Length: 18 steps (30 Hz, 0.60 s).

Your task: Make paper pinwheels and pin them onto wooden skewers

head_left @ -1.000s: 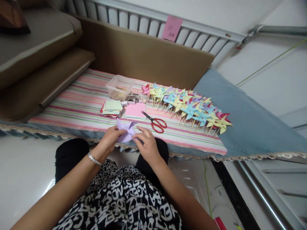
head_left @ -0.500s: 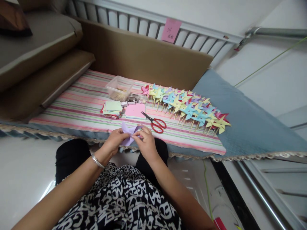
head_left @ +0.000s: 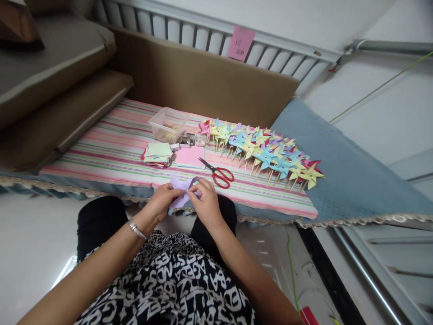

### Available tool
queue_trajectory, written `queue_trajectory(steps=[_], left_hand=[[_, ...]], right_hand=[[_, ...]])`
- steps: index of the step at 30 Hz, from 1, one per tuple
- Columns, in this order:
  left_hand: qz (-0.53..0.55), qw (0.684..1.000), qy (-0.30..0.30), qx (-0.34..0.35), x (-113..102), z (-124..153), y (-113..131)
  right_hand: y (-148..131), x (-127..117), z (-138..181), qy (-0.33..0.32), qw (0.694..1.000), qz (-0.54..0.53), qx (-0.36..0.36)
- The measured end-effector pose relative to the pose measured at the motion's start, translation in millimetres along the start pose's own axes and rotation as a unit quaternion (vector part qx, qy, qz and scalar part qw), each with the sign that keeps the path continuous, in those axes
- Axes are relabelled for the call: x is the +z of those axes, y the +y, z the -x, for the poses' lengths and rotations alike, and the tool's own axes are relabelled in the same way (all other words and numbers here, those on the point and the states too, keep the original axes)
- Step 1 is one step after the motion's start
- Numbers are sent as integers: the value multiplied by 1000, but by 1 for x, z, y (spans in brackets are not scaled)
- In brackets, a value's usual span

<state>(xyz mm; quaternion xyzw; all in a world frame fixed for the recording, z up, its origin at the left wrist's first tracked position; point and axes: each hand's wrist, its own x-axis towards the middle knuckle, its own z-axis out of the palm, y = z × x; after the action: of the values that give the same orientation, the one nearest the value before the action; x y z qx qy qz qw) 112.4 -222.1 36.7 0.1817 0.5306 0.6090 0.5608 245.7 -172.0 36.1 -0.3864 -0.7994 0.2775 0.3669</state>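
A purple paper pinwheel [head_left: 180,184], partly folded, is held between both hands just over the near edge of the striped cloth. My left hand [head_left: 163,198] pinches its left side, thumb on top. My right hand [head_left: 205,198] has thumb and fingertips closed at its middle; whether a small pin sits there I cannot tell. Just beyond my right hand lie scissors [head_left: 221,176] with red handles, blades pointing away to the left. A stack of pink paper squares [head_left: 190,156] and a pile of mixed paper pieces [head_left: 157,154] lie in front of my hands.
Several finished pinwheels [head_left: 265,155] on sticks stand in rows to the right. A clear plastic box [head_left: 168,126] with thin sticks sits behind the paper, small boxes [head_left: 186,140] beside it. A cardboard panel [head_left: 209,79] rises at the back; brown cushions [head_left: 64,108] are at left.
Both hands keep their grip on the purple pinwheel, with only a slight shift of the fingers at its middle. The camera view has moved a little; the other things lie as before.
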Motion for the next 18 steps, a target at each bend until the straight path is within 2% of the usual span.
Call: queue_trajectory(steps=[5, 12, 15, 18], left_hand=[[28, 999, -20, -9, 1, 3, 3], [7, 999, -31, -3, -5, 1, 0], [-11, 1000, -17, 9, -7, -1, 0], [-16, 1000, 14, 21, -8, -3, 4]], right_hand=[[-3, -1, -3, -7, 1000, -7, 19], [-5, 1, -8, -29, 997, -24, 68], [-7, 3, -8, -26, 997, -31, 64], [-7, 4, -9, -4, 993, -84, 83]])
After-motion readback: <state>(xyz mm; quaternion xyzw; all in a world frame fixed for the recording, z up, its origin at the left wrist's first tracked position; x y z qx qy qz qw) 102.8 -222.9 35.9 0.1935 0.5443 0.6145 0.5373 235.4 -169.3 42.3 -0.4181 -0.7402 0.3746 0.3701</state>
